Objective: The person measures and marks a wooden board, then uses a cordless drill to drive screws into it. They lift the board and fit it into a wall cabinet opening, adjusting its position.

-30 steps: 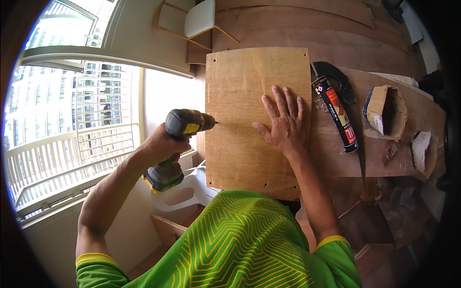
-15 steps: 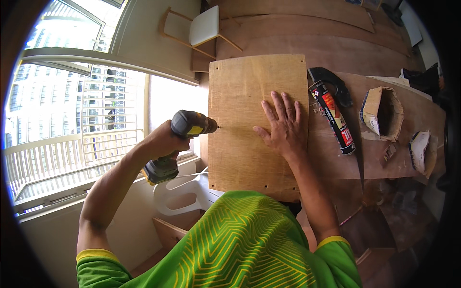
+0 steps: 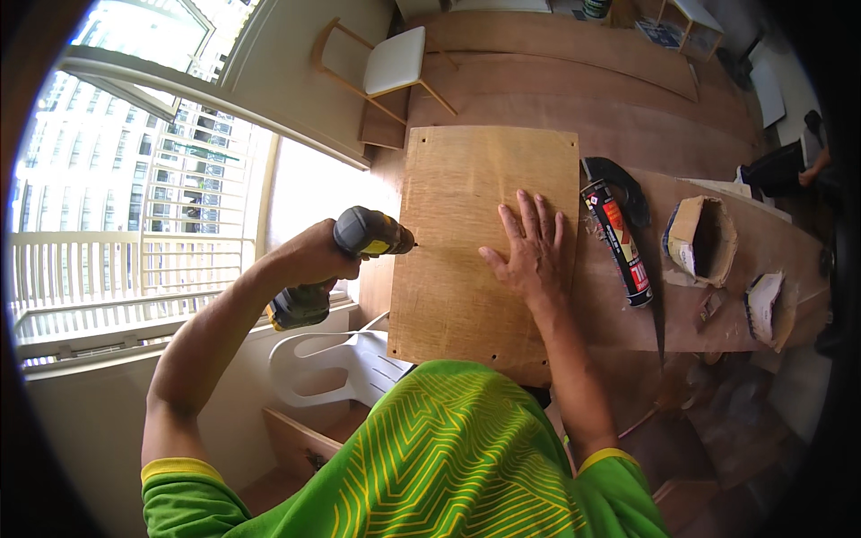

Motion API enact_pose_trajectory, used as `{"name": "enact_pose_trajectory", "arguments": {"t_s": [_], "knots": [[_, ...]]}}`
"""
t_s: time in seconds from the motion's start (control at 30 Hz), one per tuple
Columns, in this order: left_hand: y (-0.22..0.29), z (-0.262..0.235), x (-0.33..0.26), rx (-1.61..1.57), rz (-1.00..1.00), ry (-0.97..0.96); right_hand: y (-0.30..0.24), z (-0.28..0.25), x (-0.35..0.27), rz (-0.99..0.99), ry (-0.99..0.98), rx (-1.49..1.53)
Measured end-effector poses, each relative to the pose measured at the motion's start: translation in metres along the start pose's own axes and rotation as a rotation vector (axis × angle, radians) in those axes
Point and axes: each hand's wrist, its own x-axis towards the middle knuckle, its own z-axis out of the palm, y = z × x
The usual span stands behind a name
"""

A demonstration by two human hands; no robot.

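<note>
The rectangular light-brown plywood panel (image 3: pixel 480 242) is laid flat on the long wooden bench (image 3: pixel 717 296), its left edge jutting past the bench over a white plastic chair (image 3: pixel 332 363). The dark cordless drill with yellow trim (image 3: pixel 345 264) is clenched in the left hand (image 3: pixel 309 260), its bit set sideways against the panel's left edge. The right hand (image 3: pixel 534 251) is spread flat on the panel, grasping nothing, only pressing down.

Biggest risk, probably: the bit could wander out through the thin edge, or the panel could get shoved right if pressure eases. That would knock the black-and-red sealant tube (image 3: pixel 617 242) lying just beside the right edge. Little room is left there; the window side is open for the elbow.
</note>
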Motion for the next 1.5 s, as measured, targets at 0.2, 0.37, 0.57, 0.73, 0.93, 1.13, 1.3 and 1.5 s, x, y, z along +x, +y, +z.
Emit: {"name": "enact_pose_trajectory", "arguments": {"t_s": [0.2,0.37,0.57,0.73,0.93,1.13,1.3,1.5], "knots": [[0.006,-0.006,-0.002,0.061,-0.047,-0.026,-0.084,0.042,0.014,-0.163,-0.128,0.281],[0.003,-0.004,-0.007,-0.036,-0.011,0.013,-0.108,0.071,0.024,-0.163,-0.064,0.244],[-0.007,-0.02,-0.014,-0.333,0.089,-0.031,-0.107,0.084,0.027,-0.116,-0.012,0.269],[0.009,-0.054,-0.008,-0.401,0.148,0.093,-0.105,0.084,0.029,-0.101,-0.005,0.331],[0.003,-0.04,-0.017,-0.294,0.086,0.024,-0.097,0.075,0.026,-0.136,-0.024,0.411],[-0.008,-0.006,-0.019,-0.192,0.05,-0.037,-0.1,0.071,0.026,-0.144,-0.037,0.357],[-0.009,-0.005,-0.015,-0.142,0.068,-0.023,-0.102,0.071,0.028,-0.129,-0.046,0.311],[-0.015,-0.006,-0.011,-0.147,0.046,-0.028,-0.102,0.072,0.027,-0.121,-0.039,0.326]]}}
